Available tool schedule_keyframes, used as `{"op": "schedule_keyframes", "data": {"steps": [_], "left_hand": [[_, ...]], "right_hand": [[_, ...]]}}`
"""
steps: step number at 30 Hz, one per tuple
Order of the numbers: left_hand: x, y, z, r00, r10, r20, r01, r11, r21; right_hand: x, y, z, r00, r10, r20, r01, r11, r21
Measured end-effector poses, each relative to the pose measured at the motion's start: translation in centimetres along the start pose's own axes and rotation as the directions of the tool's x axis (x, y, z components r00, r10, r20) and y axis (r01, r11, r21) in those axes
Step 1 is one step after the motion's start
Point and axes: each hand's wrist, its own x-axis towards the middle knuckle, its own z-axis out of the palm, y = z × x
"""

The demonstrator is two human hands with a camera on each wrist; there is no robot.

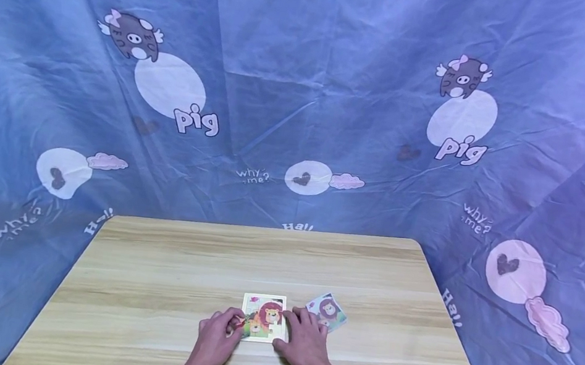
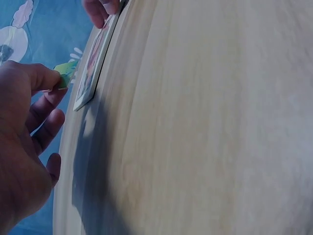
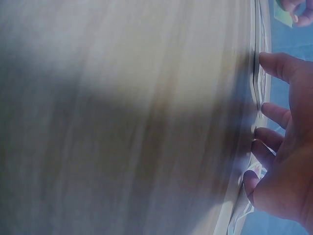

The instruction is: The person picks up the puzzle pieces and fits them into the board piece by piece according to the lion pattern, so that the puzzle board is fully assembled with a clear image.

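Note:
A small jigsaw puzzle tray (image 1: 266,296) with a pale rim and a picture of lions lies flat on the table. Pale bare patches show in its lower right part. My left hand (image 1: 217,335) is at the tray's left side and pinches a green puzzle piece (image 2: 65,74) between thumb and forefinger, raised over the tray's edge. Along the right rim rests my right hand (image 1: 305,343), its fingers spread; the thumb touches near the lower corner and the forefinger lies further up. The other right fingers reach down beside the tray, next to a lion picture card (image 1: 329,310).
The wood-grain table (image 1: 168,265) extends around the tray on all sides. Behind it and at both sides hangs a blue curtain (image 1: 302,34) with pig prints. The picture card lies tilted behind the right hand, which partly covers it.

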Motion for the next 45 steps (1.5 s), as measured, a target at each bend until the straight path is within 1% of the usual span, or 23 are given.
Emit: {"op": "schedule_keyframes", "data": {"steps": [5,12,18,20,25,32,34,35,40,45], "left_hand": [[0.2,0.6,0.4,1.0,0.004,0.001,-0.004,1.0,-0.005],[0.4,1.0,1.0,0.999,0.031,0.005,-0.031,0.999,0.006],[0.6,1.3,1.6,0.998,0.045,0.032,-0.046,0.999,0.017],[0.6,1.4,1.8,0.998,0.059,0.034,-0.06,0.998,0.018],[0.7,1.6,2.6,0.994,0.107,0.017,-0.107,0.994,0.019],[0.9,2.0,3.6,0.994,0.105,0.042,-0.106,0.994,0.032],[1.0,2.1,3.9,0.992,0.114,0.048,-0.116,0.993,0.037],[1.0,2.2,4.0,0.991,0.121,0.052,-0.123,0.992,0.041],[1.1,2.5,4.4,0.99,0.115,0.076,-0.119,0.992,0.045],[1.1,2.9,4.7,0.988,0.134,0.08,-0.139,0.987,0.074]], "right_hand": [[-0.1,0.1,-0.1,1.0,-0.002,0.008,0.002,1.0,-0.003],[-0.1,0.2,-0.1,1.0,-0.012,0.02,0.013,1.0,-0.012],[-0.2,0.3,-0.2,1.0,-0.014,0.017,0.014,1.0,-0.008],[-0.3,0.3,-0.2,1.0,-0.014,0.015,0.014,1.0,-0.011],[-0.4,0.4,-0.1,1.0,-0.021,0.011,0.022,1.0,-0.014],[-0.4,0.6,-0.3,1.0,-0.025,0.011,0.025,1.0,-0.009],[-0.4,0.6,-0.3,1.0,-0.027,0.011,0.027,1.0,-0.009],[-0.5,0.6,-0.4,1.0,-0.029,0.013,0.029,1.0,-0.01],[-0.6,0.6,-0.6,0.999,-0.03,0.022,0.031,0.999,-0.011],[-0.6,0.6,-0.8,0.999,-0.03,0.024,0.03,0.999,-0.011]]}}
